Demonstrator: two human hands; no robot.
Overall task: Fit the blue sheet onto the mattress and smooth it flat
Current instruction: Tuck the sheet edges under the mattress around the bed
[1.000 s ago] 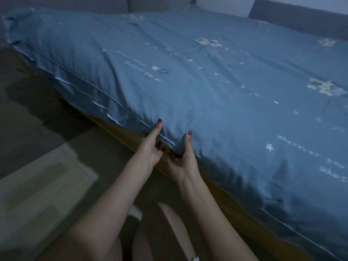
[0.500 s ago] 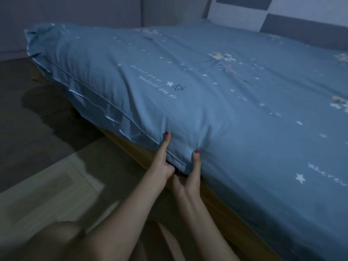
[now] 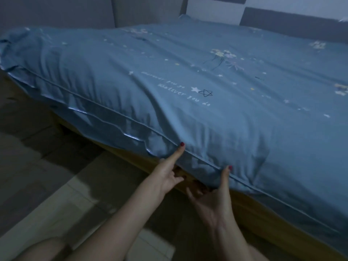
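The blue sheet [image 3: 216, 113], printed with stars, flowers and white script, covers the mattress from the near side to the headboard. Its piped hem hangs over the near edge with folds and wrinkles. My left hand [image 3: 169, 172] pinches the hem from below, thumb up on the fabric, fingers tucked under. My right hand [image 3: 212, 194] grips the hem a little to the right, thumb up against the sheet, fingers curled beneath the edge. The mattress itself is hidden under the sheet.
A wooden bed frame [image 3: 250, 210] runs under the hem along the near side. A dark padded headboard [image 3: 293, 23] stands at the far right. Tiled floor [image 3: 37, 185] lies to the left, and my knee [image 3: 43, 249] shows at the bottom.
My hands have spread a little apart along the hem and the view has shifted left along the bed. The fabric between my thumbs now lies stretched.
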